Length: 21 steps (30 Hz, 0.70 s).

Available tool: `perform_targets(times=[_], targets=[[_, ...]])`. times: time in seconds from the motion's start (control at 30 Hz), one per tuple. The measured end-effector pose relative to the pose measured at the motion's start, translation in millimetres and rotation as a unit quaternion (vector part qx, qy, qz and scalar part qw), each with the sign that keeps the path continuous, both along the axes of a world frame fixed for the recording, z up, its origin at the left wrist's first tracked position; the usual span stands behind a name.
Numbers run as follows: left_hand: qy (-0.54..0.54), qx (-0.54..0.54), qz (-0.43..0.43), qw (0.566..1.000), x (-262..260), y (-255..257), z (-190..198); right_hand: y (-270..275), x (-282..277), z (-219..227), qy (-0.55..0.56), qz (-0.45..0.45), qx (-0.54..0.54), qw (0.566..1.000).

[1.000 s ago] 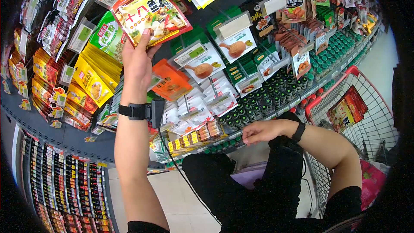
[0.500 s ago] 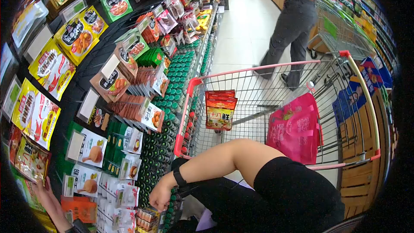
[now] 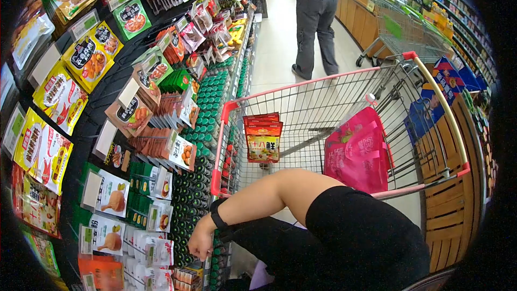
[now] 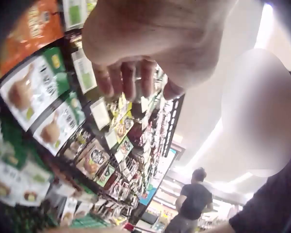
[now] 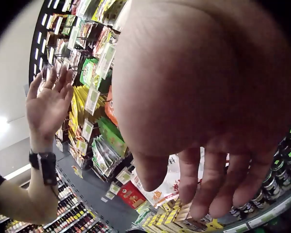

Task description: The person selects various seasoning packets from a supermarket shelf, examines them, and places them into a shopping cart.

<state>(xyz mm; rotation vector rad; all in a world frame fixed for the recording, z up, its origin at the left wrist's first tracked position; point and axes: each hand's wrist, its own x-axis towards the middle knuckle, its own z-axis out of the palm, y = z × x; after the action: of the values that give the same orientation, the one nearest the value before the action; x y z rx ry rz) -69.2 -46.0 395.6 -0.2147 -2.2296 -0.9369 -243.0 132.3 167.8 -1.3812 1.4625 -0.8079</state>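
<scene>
My left hand is outside the head view. The right wrist view shows the left hand (image 5: 49, 104) raised beside the shelf, fingers apart and slightly bent, holding nothing. In the left wrist view the left hand (image 4: 153, 43) is in front of hanging packets. Low at the shelf edge, my right hand (image 3: 200, 240) hangs loosely bent and empty near dark-lidded jars (image 3: 186, 199); its fingers (image 5: 213, 184) point down in the right wrist view. A red and yellow packet (image 3: 37, 202) hangs at the far left. Similar packets (image 3: 264, 141) stand in the cart.
The wire cart (image 3: 301, 94) with a pink bag (image 3: 358, 153) is right of the shelf. A person (image 3: 315, 21) stands in the aisle ahead, near another cart (image 3: 412, 32). Wooden slats (image 3: 444, 183) line the right side.
My left hand has let go of the red and yellow packet and left the head view. The view has swung right towards the cart. The person in the aisle has moved farther off.
</scene>
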Motion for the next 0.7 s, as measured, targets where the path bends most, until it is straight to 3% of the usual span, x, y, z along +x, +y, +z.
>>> perform_targets(times=[0.07, 0.13, 0.2, 0.33, 0.4, 0.47, 0.57, 0.67, 0.7], targets=[[-0.08, -0.097, 0.008, 0.992, 28, 13, -35, -2, 0, -7, 0.003, -0.008, 0.009, 1.0], [-0.09, 0.092, -0.044, 0.991, 33, 33, -87, 2, -1, -4, 0.016, -0.017, 0.015, 1.0], [-0.201, 0.311, 0.032, 0.928, 43, 47, -135, 2, 0, -6, -0.026, -0.098, -0.03, 0.994], [-0.18, 0.45, 0.022, 0.875, 53, 43, -237, 2, -8, 2, -0.135, -0.252, -0.163, 0.944], [-0.159, 0.591, 0.034, 0.79, 64, 47, -271, 16, -7, 43, -0.131, -0.325, -0.184, 0.918], [-0.17, 0.643, 0.003, 0.747, 83, 29, -327, 35, -11, 73, -0.127, -0.375, -0.181, 0.9], [-0.233, 0.781, 0.087, 0.573, 92, 6, -363, 81, -32, 97, -0.092, -0.463, -0.175, 0.864], [-0.22, 0.775, 0.104, 0.584, 89, 6, -381, 153, -68, 102, -0.051, -0.514, -0.121, 0.848], [-0.236, 0.764, 0.084, 0.595, 87, 10, -374, 178, -69, 107, -0.057, -0.562, -0.1, 0.819]])
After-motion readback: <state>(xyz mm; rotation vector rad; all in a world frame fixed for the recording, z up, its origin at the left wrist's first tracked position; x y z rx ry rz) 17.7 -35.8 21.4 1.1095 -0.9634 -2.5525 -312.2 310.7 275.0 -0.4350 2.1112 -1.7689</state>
